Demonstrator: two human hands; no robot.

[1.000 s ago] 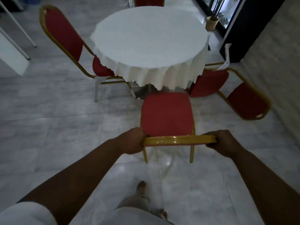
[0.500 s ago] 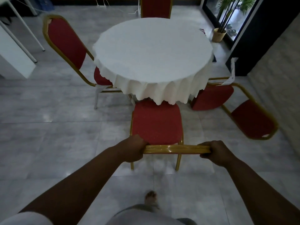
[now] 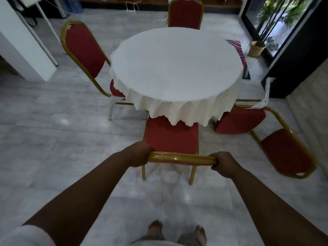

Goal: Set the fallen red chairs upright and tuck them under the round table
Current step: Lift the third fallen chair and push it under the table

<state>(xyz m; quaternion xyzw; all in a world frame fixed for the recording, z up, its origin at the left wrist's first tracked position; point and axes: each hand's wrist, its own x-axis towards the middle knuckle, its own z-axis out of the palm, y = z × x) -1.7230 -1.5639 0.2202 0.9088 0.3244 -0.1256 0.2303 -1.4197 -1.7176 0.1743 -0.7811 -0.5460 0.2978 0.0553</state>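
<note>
Both hands, left (image 3: 140, 154) and right (image 3: 224, 164), wrapping near chair (image 3: 171, 135) top rail; seat front sitting under tablecloth (image 3: 177, 110). Tucking step underway. Next: fallen chair (image 3: 285, 151), right of table (image 3: 175, 63), needing righting.

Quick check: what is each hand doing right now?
Left hand: closed on the top rail of the near chair.
Right hand: closed on the same rail's other end.
</note>
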